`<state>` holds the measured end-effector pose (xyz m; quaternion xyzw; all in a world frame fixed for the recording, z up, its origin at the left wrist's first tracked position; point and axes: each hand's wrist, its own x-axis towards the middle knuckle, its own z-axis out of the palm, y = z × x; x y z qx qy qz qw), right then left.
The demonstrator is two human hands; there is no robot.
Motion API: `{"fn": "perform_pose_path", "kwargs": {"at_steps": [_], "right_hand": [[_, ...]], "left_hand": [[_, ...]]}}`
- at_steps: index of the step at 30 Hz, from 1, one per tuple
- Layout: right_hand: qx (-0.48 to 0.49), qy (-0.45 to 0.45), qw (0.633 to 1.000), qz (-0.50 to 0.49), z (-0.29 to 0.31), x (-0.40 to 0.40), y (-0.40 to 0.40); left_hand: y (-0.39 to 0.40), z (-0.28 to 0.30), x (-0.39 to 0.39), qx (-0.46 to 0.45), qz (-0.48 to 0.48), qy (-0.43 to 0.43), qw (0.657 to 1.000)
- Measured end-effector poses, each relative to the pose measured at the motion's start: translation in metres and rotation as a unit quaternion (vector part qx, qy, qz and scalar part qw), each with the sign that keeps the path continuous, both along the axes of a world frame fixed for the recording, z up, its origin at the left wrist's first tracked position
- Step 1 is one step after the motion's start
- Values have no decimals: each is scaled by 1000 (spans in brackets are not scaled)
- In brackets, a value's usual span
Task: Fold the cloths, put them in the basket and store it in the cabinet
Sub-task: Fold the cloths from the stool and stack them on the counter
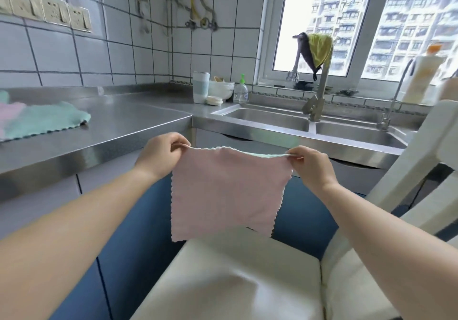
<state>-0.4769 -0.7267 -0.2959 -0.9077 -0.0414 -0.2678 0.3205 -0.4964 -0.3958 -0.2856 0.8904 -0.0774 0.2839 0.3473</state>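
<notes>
A pink cloth [228, 191] with a scalloped edge hangs flat in the air in front of the blue cabinet doors [138, 223]. My left hand [161, 156] pinches its top left corner and my right hand [311, 164] pinches its top right corner. A mint-green underside shows along the top edge. On the steel counter [119, 121] at the far left lies a mint-green cloth [47, 121] with a pink cloth [10, 114] partly on it. No basket is in view.
A white chair [235, 277] stands right below the hanging cloth, its backrest [421, 161] at the right. A double steel sink [312, 124] with a faucet [319, 91] sits behind. A cup [201, 86], bowls and a soap bottle [241, 89] stand in the corner.
</notes>
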Motion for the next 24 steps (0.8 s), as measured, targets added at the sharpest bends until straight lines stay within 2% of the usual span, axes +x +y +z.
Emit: {"fn": "perform_pose_path", "kwargs": {"at_steps": [4,10,12,17,20,24], "right_hand": [[74,-22,997,24,-6,-18,10],[253,51,966,10,-91,-83,39],[241,88,966,-16,-131,-112,45],[136,190,970,-68,-220,-172,42],[111,229,965,-71,-245,-188,40],[125,241,959,-86,-257,-199,40]], "left_hand": [[9,-14,-11,-48,-3,-8,999],[10,-91,-49,-86,1,74,994],[9,-129,-72,-94,5,116,989],[12,-211,-129,-68,-6,235,970],[17,-240,-151,-56,-4,281,958],[22,-262,-164,-35,-7,323,946]]}}
